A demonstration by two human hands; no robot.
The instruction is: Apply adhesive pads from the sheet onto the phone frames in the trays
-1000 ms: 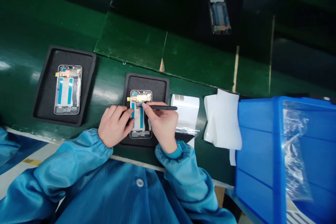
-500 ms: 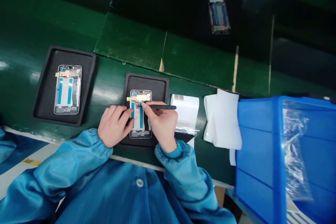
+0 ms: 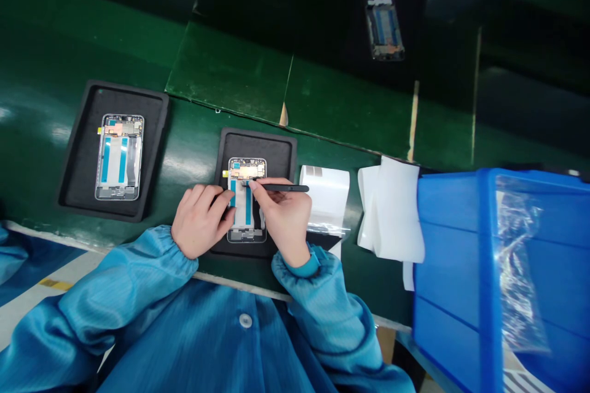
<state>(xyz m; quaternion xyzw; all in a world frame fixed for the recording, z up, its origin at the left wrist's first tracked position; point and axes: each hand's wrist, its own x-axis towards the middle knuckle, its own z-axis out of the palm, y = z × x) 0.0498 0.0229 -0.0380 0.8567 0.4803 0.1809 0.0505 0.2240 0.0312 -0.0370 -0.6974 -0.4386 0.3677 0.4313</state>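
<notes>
An opened phone (image 3: 242, 212) lies in a black tray (image 3: 288, 147) before me, its circuit board and two blue strips exposed. My left hand (image 3: 200, 218) rests at the phone's left edge; its index finger and thumb are apart and touch the edge. In my right hand (image 3: 288, 215) is a slim, pen-like black tool (image 3: 286, 188), pinched between thumb and fingers. Its thin tip points left over the phone, just below the board. Whether the tip touches the phone, I cannot tell. My right fingers hide part of the phone's right side.
Another opened phone (image 3: 120, 156) lies in a black tray (image 3: 154, 166) to the left. A third phone (image 3: 386, 29) is at the back right. White sheets (image 3: 394, 209) lie beside a blue bin (image 3: 452, 245) holding clear plastic (image 3: 520, 270). A raised green board (image 3: 230, 73) edges the bench.
</notes>
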